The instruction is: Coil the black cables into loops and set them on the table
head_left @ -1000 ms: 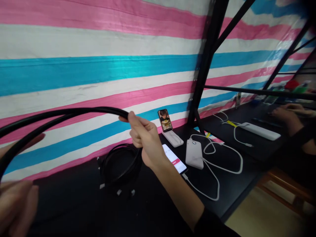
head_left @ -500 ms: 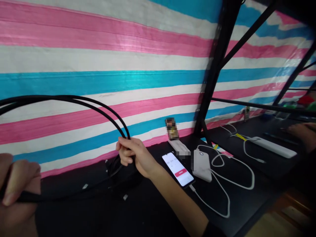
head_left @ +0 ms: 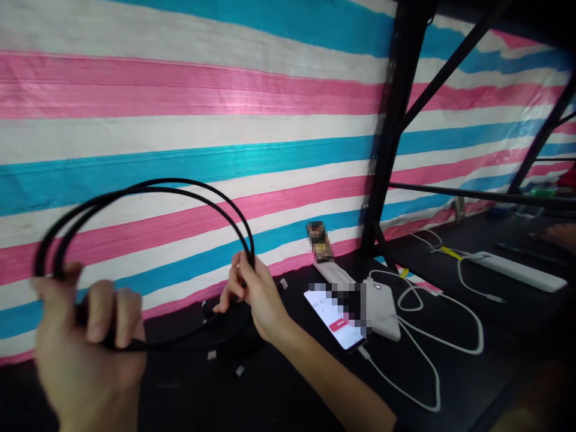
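Note:
A black cable (head_left: 180,185) is bent into loops in front of the striped sheet. My left hand (head_left: 92,336), at the lower left, has its fingers wrapped round the left side of the loops. My right hand (head_left: 256,294) pinches the right side of the loops between thumb and fingers. Lower strands of the cable run between the two hands above the dark tabletop. To the right of my right hand lies a phone (head_left: 330,312) with a lit screen, plugged into a white cord.
A white power bank (head_left: 381,309) with a looping white cord lies beside the phone. Farther right is a white power strip (head_left: 517,271). A black metal frame post (head_left: 389,126) rises behind them. Another person's hand (head_left: 561,235) is at the right edge. Small pale scraps dot the tabletop.
My left hand has come in from the left edge and stands nearer my right hand. The cable loops look narrower and rounder. The whole view has shifted slightly.

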Demonstrator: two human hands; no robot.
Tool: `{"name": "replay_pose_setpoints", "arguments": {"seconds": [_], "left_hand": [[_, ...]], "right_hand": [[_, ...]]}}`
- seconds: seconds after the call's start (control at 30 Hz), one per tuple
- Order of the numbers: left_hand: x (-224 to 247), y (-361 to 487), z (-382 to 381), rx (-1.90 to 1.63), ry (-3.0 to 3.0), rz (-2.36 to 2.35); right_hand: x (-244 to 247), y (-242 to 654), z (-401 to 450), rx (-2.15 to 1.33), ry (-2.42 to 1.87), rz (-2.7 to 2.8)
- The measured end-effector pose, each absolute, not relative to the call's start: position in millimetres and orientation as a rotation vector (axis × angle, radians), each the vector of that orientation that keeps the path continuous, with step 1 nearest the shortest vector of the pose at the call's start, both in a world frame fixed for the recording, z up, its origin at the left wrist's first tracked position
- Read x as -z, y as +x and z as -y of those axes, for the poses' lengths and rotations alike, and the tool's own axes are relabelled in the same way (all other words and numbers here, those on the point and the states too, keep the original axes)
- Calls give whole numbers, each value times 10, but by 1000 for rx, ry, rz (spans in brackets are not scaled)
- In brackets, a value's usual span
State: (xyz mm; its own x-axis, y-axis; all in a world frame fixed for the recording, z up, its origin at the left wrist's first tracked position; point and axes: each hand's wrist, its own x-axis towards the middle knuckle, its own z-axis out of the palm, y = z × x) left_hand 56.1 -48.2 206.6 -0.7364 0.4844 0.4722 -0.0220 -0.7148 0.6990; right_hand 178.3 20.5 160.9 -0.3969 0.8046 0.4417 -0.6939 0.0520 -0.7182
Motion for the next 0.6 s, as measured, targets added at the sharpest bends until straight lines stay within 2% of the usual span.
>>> {"name": "replay_pose_setpoints", "arguments": {"seconds": [0.1,0.23,0.43,0.6], "left_hand": [[-1988,655,358,-2389,1093,-949],[-1867,651,243,-2212,1368,-1310],[-1768,552,211,-1707,1671,-1744],[-1704,236,208,-1037,1860,-1545]], "right_hand": [[-1682,1887,-213,-1670,-167,993],[-1792,2073,-240,-1702,-158,928],[-1901,2303,-228,-1658,-76,1009],[-1931,2623,-230,-1726,-138,1041]]}}
